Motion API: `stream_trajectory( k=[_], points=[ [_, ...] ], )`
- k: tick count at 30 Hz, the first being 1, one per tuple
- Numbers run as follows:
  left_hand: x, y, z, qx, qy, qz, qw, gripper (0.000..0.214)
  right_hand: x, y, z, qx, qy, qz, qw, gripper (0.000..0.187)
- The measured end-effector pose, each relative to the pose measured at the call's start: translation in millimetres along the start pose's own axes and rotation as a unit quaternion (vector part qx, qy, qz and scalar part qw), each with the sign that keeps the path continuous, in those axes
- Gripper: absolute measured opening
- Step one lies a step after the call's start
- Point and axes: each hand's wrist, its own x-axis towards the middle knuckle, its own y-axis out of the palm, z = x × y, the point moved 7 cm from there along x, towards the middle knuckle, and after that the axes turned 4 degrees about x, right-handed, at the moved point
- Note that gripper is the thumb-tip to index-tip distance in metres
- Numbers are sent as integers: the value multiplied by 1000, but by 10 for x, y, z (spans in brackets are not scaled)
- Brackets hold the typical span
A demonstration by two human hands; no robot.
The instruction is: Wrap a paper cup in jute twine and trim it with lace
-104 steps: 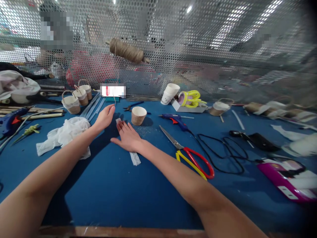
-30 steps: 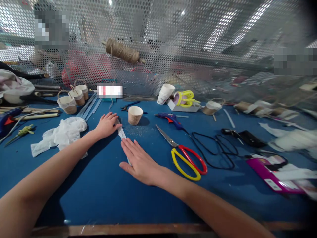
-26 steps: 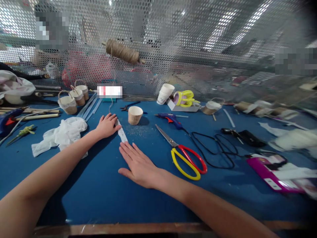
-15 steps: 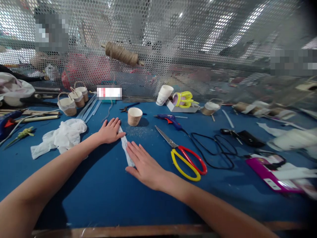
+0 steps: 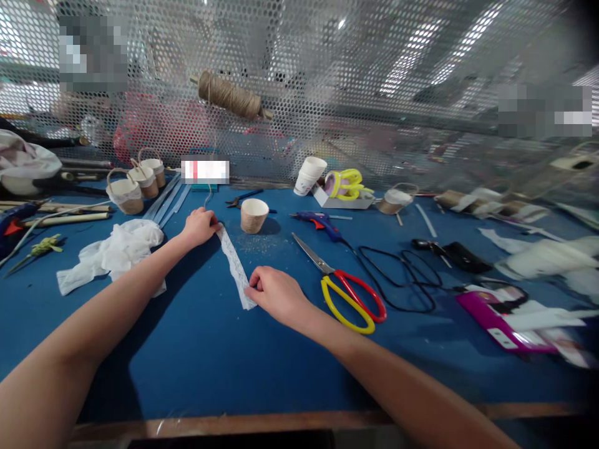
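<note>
A narrow white lace strip (image 5: 234, 266) lies stretched on the blue table (image 5: 210, 355). My left hand (image 5: 199, 226) is closed, pinching the strip's far end. My right hand (image 5: 276, 293) is closed too, pinching the near end. A small paper cup (image 5: 254, 216) stands just beyond the strip, to the right of my left hand. Yellow-and-red scissors (image 5: 344, 290) lie right of my right hand.
A blue glue gun (image 5: 318, 222) with a black cord (image 5: 397, 280) lies right of the cup. White crumpled plastic (image 5: 115, 252) sits left. Small cup baskets (image 5: 126, 193) stand at back left, a twine spool (image 5: 229, 96) hangs on the mesh wall, and a pink packet (image 5: 505, 315) lies at the right.
Both hands went from lying flat on the strip to pinching its ends. The strip now lies stretched straight between them, and my right hand has curled closed.
</note>
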Motion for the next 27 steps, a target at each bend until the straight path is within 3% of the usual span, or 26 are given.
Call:
stream_trajectory(
  k=[4, 8, 14, 17, 20, 23, 27],
  points=[
    [-12, 0, -7, -48, 5, -7, 999, 23, 8, 6, 17, 46, -11, -4, 999, 12],
    [-41, -71, -9, -132, 18, -35, 990, 6, 17, 2, -38, 142, -5, -13, 990, 13],
    [-14, -265, -24, -291, 32, -79, 953, 7, -13, -46, -118, 337, 27, 1, 941, 11],
    [97, -431, -114, -346, 43, -98, 932, 6, -35, -152, -109, 403, 19, -12, 915, 30],
    [269, -588, -257, -379, 50, -106, 918, 6, -15, -270, -138, 450, 18, -49, 892, 38],
    [454, -650, -400, -403, 46, -99, 909, 8, 55, -310, -199, 491, 36, -70, 868, 34],
    [630, -547, -485, -429, 21, -79, 900, 8, 165, -248, -257, 538, 71, -67, 838, 22]
  ],
)
